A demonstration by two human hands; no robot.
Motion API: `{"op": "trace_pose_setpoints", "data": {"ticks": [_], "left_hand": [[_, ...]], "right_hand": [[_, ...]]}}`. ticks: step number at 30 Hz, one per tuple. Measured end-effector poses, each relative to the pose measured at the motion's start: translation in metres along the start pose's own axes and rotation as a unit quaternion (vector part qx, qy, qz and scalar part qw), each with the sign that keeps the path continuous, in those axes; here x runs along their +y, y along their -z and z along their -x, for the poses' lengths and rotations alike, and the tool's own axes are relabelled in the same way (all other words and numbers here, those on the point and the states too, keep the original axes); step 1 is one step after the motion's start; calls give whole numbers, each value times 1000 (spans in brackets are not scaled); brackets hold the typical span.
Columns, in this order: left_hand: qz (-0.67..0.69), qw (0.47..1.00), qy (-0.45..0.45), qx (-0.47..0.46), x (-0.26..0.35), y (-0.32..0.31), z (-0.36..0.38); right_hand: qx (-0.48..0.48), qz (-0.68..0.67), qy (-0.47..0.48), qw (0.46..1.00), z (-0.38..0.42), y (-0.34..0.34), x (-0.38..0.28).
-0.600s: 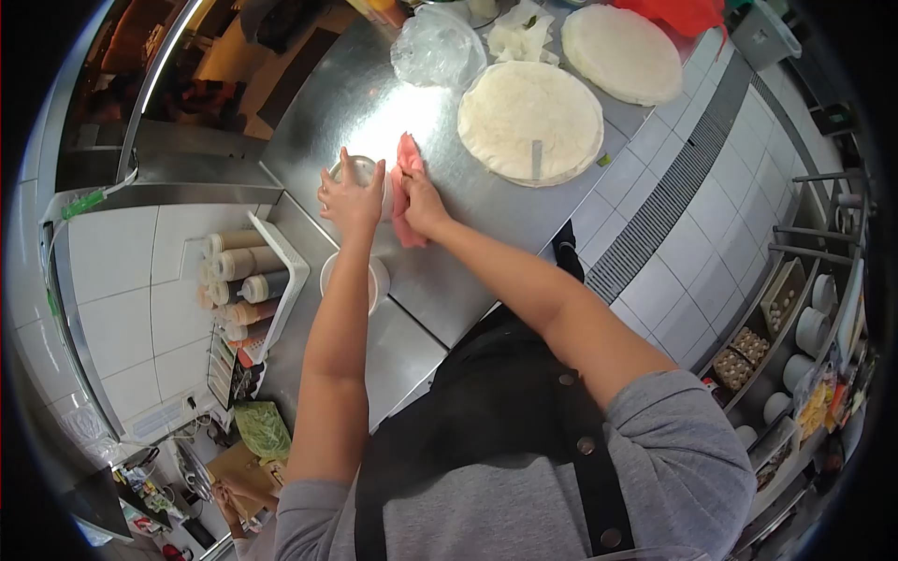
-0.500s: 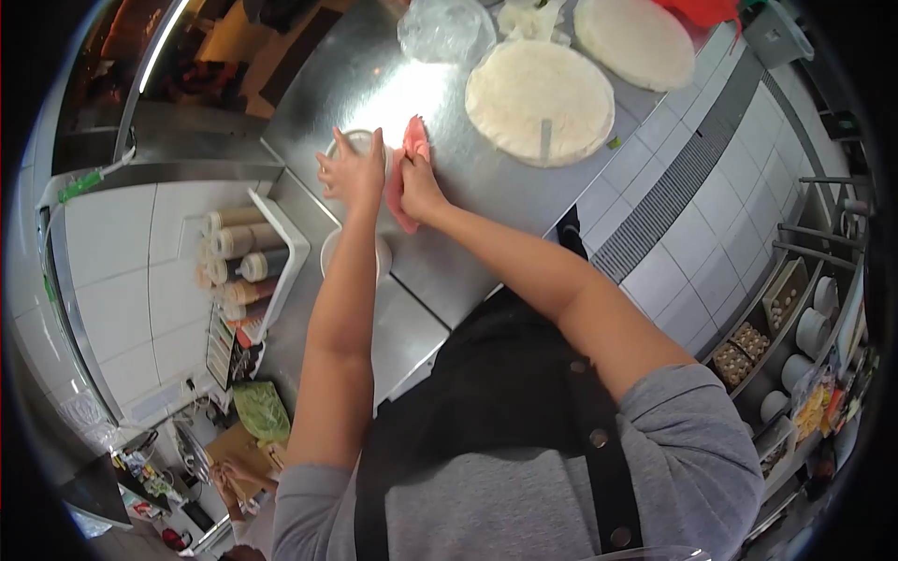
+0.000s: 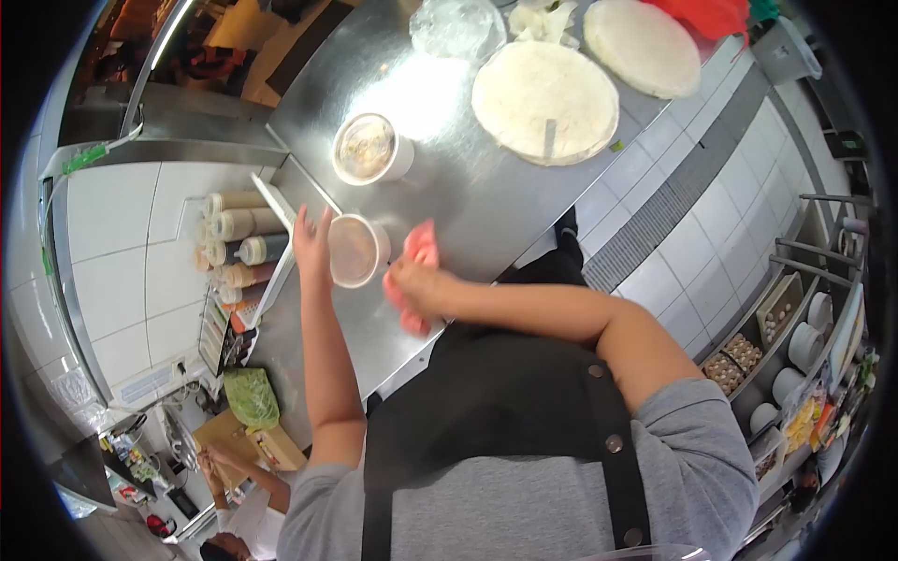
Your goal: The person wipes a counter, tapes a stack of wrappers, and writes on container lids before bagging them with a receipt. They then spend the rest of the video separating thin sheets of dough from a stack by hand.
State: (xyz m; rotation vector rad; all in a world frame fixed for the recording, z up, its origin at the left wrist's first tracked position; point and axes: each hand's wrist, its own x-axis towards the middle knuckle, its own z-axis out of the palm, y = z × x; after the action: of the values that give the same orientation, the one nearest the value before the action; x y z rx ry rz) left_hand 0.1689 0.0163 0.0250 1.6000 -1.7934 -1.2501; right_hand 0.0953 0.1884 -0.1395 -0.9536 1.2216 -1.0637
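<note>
My left hand (image 3: 312, 241) is open, fingers spread, just left of a round tub with a clear lid (image 3: 355, 251) on the steel counter (image 3: 458, 201). Whether it touches the tub's rim I cannot tell. My right hand (image 3: 423, 286) is closed around a pink cloth (image 3: 421, 245) to the right of that tub, and the cloth hangs out on both sides of the fist. Farther up the counter stands another lidded tub (image 3: 372, 150), with pale and brown contents showing through its lid; neither hand touches it.
Two flat white rounds (image 3: 545, 98) (image 3: 644, 47) lie at the upper right, beside a clear plastic bag (image 3: 456, 28) and a red bag (image 3: 702, 14). Sauce bottles (image 3: 248, 224) sit in a white rack at left. Another person (image 3: 257, 524) is at the lower left.
My left hand has let go of the upper tub and moved down beside the lower one. My right hand has come down toward my body with the pink cloth. Both tubs now show more fully.
</note>
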Motion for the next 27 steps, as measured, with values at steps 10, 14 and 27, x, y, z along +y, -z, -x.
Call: {"op": "trace_pose_setpoints", "data": {"ticks": [10, 14, 27], "left_hand": [[-71, 942, -294, 144, 21, -75, 132], [-56, 959, -276, 38, 32, -137, 164], [-59, 944, -319, -54, 133, -241, 113]], "right_hand": [[40, 7, 147, 988, 44, 130, -121], [212, 35, 106, 971, 29, 278, -141], [501, 426, -230, 717, -65, 732, -211]]}}
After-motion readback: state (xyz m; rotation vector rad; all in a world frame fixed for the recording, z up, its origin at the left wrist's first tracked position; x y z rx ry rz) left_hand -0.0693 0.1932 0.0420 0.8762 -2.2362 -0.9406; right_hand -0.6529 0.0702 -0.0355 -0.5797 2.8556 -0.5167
